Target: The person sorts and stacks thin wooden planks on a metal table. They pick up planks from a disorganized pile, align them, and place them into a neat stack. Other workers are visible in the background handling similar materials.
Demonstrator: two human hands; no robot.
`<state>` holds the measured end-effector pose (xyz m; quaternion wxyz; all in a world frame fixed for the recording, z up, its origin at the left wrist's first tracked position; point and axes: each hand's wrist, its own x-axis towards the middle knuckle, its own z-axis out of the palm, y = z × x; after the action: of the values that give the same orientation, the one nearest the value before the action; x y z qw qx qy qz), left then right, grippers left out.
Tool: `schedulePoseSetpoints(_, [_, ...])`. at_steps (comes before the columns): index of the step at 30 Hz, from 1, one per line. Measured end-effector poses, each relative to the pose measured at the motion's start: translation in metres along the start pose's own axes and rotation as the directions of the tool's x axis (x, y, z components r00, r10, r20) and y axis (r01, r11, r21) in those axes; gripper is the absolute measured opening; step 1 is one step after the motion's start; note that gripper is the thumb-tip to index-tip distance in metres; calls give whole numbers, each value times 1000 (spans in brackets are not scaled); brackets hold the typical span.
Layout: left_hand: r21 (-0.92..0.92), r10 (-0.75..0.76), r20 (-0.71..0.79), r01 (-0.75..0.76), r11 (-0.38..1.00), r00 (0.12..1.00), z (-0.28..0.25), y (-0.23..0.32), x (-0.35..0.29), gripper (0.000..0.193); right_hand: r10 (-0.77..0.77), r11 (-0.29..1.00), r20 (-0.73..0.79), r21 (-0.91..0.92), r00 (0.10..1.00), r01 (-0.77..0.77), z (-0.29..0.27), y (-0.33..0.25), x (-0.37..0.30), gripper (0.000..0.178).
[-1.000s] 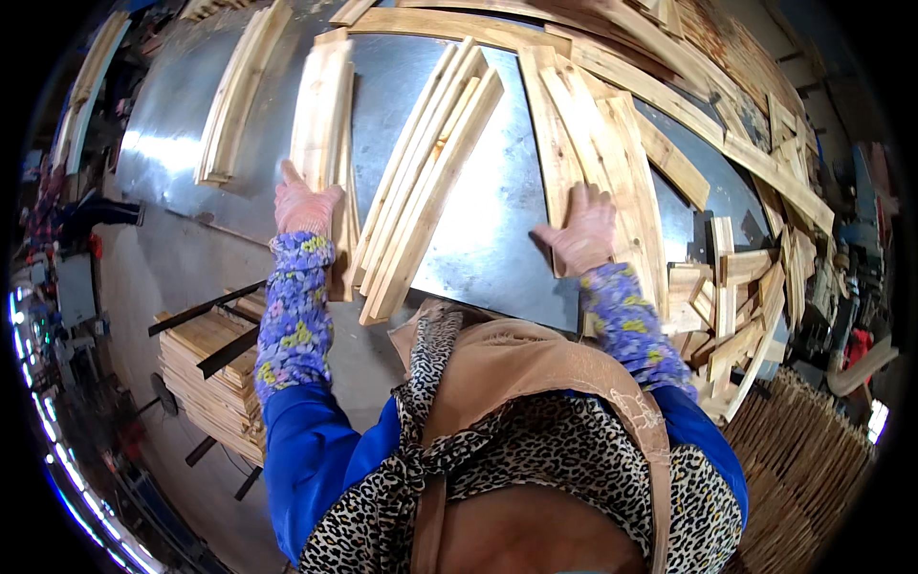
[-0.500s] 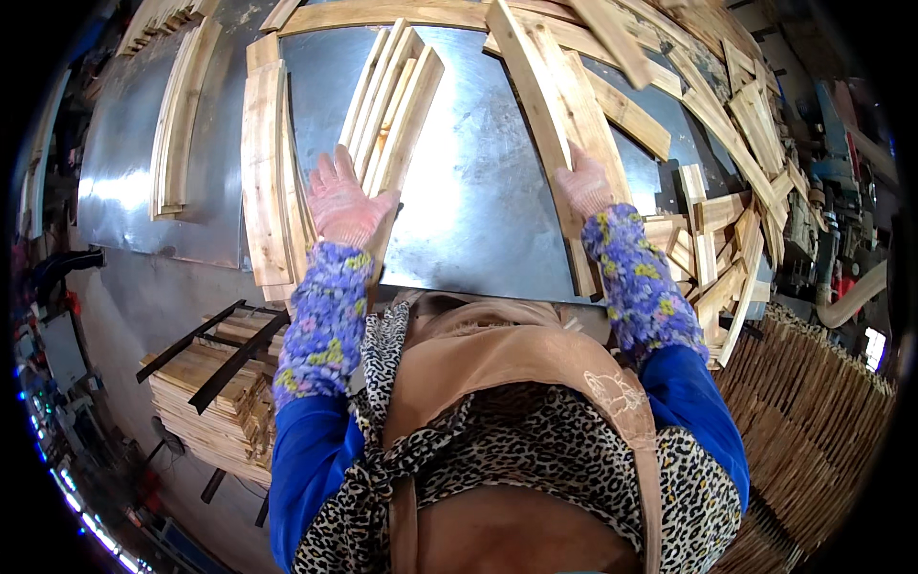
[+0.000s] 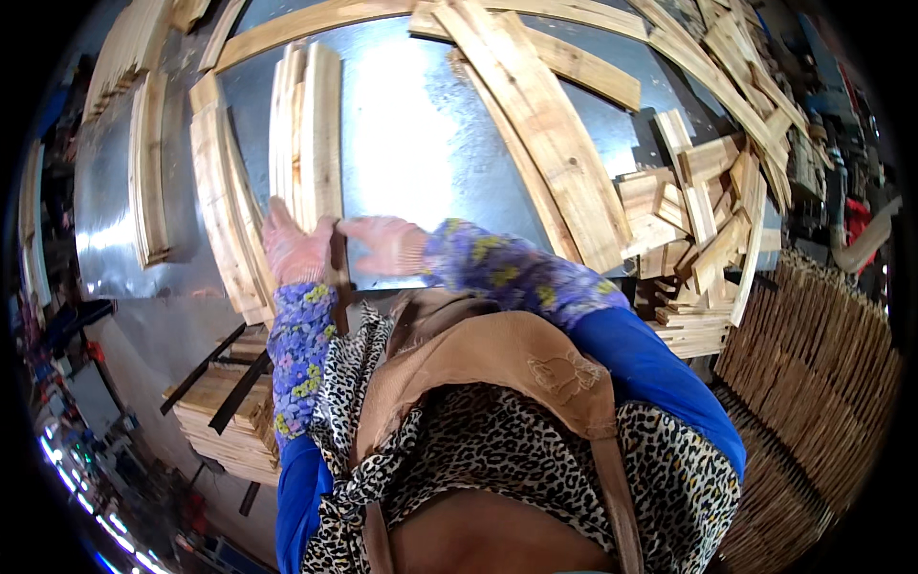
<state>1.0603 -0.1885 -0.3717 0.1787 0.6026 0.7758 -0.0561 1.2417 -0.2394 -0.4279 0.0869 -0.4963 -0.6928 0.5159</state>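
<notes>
Both my hands wear pale pink gloves. Under my left hand is the near end of a bundle of narrow wooden boards lying lengthwise on the metal tabletop. Its fingers are at the bundle's left side and its thumb is over the top, gripping it. My right hand, a little blurred, reaches across from the right with its fingers toward the bundle's near right edge. Its thumb and fingers look apart, with nothing seen between them. Whether its fingertips touch the wood I cannot tell.
Another board stack lies left of the bundle. A wide board slants across the table's right part. Beyond it is a jumbled pile of offcuts. Stacked timber stands below the table at left and right.
My right hand has left the slanting board and swung left to the bundle. My left hand has closed on the bundle, which is now straighter and further left. The view has shifted too.
</notes>
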Motion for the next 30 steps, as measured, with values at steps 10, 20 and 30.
schedulePoseSetpoints(10, [228, 90, -353, -8, 974, 931, -12, -5, -10, 80, 678, 578, -565, 15, 470, -816, -115, 186, -327, 112])
schedulePoseSetpoints(20, [-856, 357, 407, 215, 470, 841, 147, 192, -86, 104, 321, 888, -451, -162, 833, -430, -79, 96, -225, 54])
schedulePoseSetpoints(30, [-825, 197, 317, 167, 540, 928, 173, 181, -63, 87, 349, 888, -672, 16, 653, -459, -57, 152, -209, 67])
